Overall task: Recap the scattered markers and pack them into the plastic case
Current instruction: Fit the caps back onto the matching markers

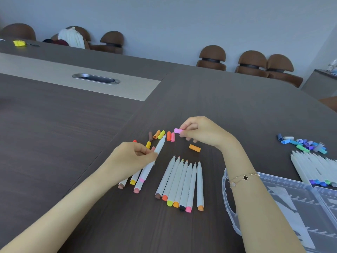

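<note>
While the left hand point(135, 157) pinches a white marker point(152, 161) mid-barrel, pink band below the grip, bare tip above | seven uncapped white markers point(181, 181) lie fanned right of that grip, barrel print unreadable | right hand point(199, 133) pinches a pink cap point(177, 130), loose caps point(161, 136) beneath | clear plastic case point(291, 203) under that wrist.

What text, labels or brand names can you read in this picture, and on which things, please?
None can be read.
Dark print runs along the barrels of the white markers: too small and blurred.
The same on the markers at right: blurred.
The plastic case shows no label.
</note>
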A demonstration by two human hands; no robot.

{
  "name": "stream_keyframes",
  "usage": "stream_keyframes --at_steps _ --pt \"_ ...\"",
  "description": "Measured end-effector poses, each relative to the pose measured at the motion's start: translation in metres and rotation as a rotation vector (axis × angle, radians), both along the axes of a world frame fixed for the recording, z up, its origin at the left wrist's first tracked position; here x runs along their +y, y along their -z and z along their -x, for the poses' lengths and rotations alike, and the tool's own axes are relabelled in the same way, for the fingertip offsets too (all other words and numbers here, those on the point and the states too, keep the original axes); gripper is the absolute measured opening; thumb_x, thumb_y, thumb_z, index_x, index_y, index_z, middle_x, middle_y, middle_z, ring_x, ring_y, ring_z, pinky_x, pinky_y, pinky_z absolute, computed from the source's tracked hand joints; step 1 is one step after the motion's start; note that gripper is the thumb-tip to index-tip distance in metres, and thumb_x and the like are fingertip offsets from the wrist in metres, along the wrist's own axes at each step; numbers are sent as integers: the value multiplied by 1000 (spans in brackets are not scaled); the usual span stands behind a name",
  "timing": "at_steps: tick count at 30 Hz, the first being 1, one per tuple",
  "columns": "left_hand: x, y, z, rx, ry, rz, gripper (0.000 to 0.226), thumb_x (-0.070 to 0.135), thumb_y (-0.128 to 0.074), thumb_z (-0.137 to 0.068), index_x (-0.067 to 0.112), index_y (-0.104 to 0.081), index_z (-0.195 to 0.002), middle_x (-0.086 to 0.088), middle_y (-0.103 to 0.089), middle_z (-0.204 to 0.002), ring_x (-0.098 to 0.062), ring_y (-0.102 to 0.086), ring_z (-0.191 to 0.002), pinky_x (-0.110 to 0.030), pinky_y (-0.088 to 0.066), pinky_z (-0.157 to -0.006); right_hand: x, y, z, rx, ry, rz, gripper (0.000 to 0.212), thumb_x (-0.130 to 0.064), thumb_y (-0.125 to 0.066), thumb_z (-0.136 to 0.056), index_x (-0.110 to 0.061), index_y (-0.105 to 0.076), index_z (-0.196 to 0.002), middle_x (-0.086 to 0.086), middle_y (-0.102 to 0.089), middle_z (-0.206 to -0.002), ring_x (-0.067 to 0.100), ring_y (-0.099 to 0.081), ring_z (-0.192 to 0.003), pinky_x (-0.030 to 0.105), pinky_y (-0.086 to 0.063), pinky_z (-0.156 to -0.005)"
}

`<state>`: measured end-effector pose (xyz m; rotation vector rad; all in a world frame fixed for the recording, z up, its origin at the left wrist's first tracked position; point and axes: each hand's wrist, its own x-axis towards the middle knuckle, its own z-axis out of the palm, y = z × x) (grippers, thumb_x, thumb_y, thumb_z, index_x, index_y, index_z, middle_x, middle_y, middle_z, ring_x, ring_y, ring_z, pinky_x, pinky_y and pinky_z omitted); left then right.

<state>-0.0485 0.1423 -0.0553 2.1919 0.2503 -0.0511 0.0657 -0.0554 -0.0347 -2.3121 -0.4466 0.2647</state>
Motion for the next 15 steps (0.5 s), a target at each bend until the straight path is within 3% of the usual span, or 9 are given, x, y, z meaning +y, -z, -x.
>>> stream_keyframes --at_steps 3,7,12,15 --pt "2 -6 2 23 -4 143 19 27 -60 -89 13 -71 -82 12 -71 -65 -6 -34 -38 -16 -30 -43 0 -5 3 47 -48 -91 16 -16 -58 -92 -16 -63 -107 -4 -71 -88 5 -64 -76 19 -52 -67" --pt "4 -14 4 38 22 263 16 21 -59 -91 9 -70 -89 13 -56 -42 -5 -29 -33 -12 -32 -38 1 -8 5 119 -98 -234 12 -18 -56 -95 -16 -61 -106 -3 -67 -81 8 -58 -72 21 -47 -67" --pt "4 -13 5 44 49 306 15 24 -63 -89 13 -73 -93 3 -73 -73 -6 -35 -40 -13 -34 -41 3 -9 8 165 -175 -343 21 -15 -49 -99 -7 -67 -104 1 -59 -81 8 -50 -71 19 -43 -63" --pt "3 -13 6 44 54 324 15 23 -63 -89 13 -73 -93 2 -74 -75 -6 -35 -40 -13 -34 -40 5 -9 8 160 -197 -372 23 -15 -46 -100 -6 -67 -104 2 -61 -82 7 -50 -70 19 -43 -62"
